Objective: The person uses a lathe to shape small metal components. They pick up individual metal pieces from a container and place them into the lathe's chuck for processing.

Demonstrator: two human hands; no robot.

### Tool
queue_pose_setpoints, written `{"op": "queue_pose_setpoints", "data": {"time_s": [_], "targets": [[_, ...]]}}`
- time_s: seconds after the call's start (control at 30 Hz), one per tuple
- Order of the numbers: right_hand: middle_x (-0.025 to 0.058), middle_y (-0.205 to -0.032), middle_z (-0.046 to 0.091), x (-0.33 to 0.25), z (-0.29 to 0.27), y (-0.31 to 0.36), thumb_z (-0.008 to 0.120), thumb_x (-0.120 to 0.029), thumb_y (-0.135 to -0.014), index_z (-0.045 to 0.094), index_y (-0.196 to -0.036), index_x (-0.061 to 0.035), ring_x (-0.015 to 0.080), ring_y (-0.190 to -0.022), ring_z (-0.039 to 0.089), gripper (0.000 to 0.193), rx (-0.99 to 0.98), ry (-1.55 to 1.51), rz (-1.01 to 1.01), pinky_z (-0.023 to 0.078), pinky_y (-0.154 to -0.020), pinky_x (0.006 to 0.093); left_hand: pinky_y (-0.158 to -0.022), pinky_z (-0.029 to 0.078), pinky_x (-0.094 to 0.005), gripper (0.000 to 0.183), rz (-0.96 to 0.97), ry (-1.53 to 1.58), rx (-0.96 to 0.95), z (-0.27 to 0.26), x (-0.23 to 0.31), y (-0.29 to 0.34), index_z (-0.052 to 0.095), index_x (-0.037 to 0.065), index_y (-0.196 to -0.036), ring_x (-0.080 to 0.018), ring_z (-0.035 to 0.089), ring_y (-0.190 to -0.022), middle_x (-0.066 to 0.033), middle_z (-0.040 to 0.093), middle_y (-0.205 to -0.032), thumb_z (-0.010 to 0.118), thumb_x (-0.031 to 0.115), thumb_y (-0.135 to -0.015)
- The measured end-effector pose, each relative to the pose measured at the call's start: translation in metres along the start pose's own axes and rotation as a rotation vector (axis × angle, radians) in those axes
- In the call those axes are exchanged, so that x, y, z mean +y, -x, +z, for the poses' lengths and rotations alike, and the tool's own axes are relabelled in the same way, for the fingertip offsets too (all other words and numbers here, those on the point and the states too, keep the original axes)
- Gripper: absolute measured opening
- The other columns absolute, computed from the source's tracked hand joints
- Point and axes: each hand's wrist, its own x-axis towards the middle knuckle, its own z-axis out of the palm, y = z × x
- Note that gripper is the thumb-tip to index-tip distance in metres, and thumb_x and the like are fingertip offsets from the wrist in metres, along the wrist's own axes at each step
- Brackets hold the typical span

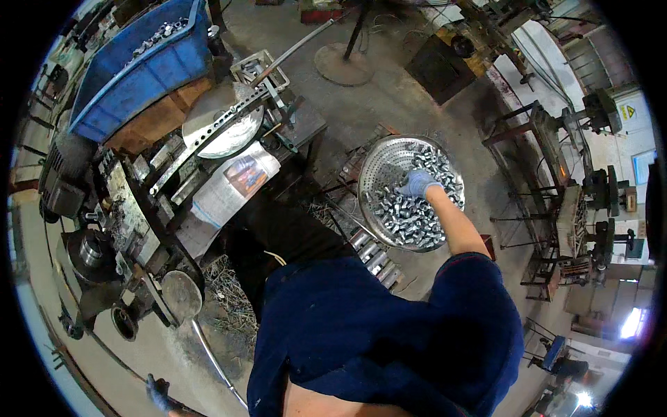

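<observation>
A round perforated metal basin (372, 149), like a large colander, stands at the middle right, holding a heap of small shiny metal parts (406, 222). My right hand (419, 183), in a grey-blue glove, reaches down onto the heap. Its fingers are curled and drawn together; whatever lies between them is hidden. Far off at the lower left is my left hand (158, 393), also gloved, beside a thin dark bar. Its fingers look spread, and no object shows in them. Most of the left forearm is out of view.
A blue bin (146, 76) of metal parts sits at the upper left, near a bench machine with a round metal disc (226, 128) and a long perforated bar. Printed sheeting (236, 182) drapes the bench. Metal cylinders (375, 260) lie below the basin. Machines line the right side.
</observation>
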Motion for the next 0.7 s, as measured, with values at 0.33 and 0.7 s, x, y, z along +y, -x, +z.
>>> {"op": "queue_pose_setpoints", "data": {"time_s": [0.33,0.7], "targets": [[0.0196,-0.101,0.065,-0.007,-0.037,0.003,0.065,-0.051,-0.069,0.066,-0.101,-0.0028,0.0326,-0.093,0.063,0.058,-0.117,-0.021,0.013,0.048,-0.084,0.0379,-0.062,0.052,-0.0308,0.042,0.073,-0.341,-0.108,-0.027,0.017,0.017,0.057,0.001,-0.102,-0.0215,0.060,-0.067,-0.0143,0.063,-0.081,0.067,0.036,-0.082],[0.0178,-0.117,0.057,-0.262,-0.171,0.079,0.071,-0.026,-0.073,0.067,-0.094,-0.0076,0.0351,-0.102,0.056,0.028,0.585,-0.569,-1.254,0.046,-0.087,0.0396,-0.085,0.046,-0.0306,0.034,0.953,-0.296,-0.545,0.218,0.155,0.270,0.060,0.000,-0.116,-0.0185,0.059,-0.099,-0.0102,0.064,-0.111,0.061,0.017,-0.087]]}}
